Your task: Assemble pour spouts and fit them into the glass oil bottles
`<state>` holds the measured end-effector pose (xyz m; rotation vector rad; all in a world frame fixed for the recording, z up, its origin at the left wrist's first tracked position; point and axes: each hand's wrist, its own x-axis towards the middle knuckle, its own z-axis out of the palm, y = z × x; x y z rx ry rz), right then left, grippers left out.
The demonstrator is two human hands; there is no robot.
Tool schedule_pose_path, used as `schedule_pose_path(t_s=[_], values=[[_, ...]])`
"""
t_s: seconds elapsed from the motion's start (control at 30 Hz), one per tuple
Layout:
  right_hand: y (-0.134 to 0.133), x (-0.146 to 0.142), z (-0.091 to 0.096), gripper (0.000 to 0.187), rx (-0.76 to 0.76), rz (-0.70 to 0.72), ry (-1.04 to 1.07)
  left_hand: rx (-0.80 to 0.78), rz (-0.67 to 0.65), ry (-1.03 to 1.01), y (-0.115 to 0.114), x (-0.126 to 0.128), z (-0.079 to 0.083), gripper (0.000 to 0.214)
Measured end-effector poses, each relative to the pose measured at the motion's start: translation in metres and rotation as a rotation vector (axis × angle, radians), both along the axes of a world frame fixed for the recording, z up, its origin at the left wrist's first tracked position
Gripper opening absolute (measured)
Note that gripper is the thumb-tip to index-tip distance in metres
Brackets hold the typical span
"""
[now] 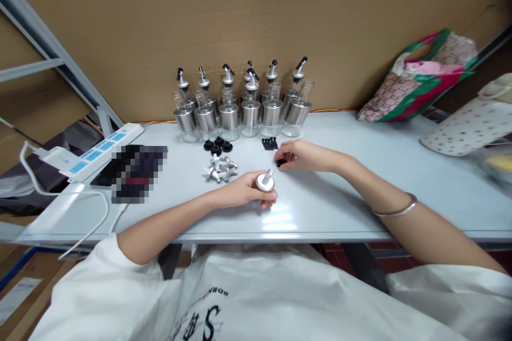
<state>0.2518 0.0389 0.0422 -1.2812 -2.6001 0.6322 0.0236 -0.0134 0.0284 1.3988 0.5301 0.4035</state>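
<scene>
My left hand [245, 192] rests on the pale table [340, 208] with its fingers closed round a silver pourer cap [265, 181] whose spout points up. My right hand [298, 154] lies further back, fingertips pinched on a small black part [280, 162]. Just behind that hand lies a little group of black stoppers [270, 143]. A heap of silver pourer spouts [222, 168] lies left of my left hand, and three black round seals [218, 145] sit behind the heap. Several glass bottles with steel bands and pourer tops [244, 109] stand in rows at the back.
A white and blue power strip [98, 152] with cables and a dark blurred object [134, 170] lie at the left. A patterned bag [420, 77] and a dotted white thing [468, 128] sit at the right. Cardboard [200, 21] walls the back; a metal frame [48, 48] rises left.
</scene>
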Motion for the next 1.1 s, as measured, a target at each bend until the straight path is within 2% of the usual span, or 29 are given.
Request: schedule_pose_path(t_s=[0.37, 0.9, 1.1], values=[[-0.0054, -0.0066, 0.0006, 0.028, 0.051, 0.044, 0.034, 0.000, 0.014, 0.019, -0.0014, 0.0008, 0.0031, 0.039], [-0.0006, -0.0004, -0.0011, 0.022, 0.089, 0.089, 0.019, 0.012, 0.008, 0.017, -0.0009, 0.0003, 0.0017, 0.037], [-0.0029, 0.0021, 0.0064, 0.024, 0.062, 0.096, -0.022, 0.018, 0.007, 0.017, -0.0010, 0.0006, 0.0021, 0.040]])
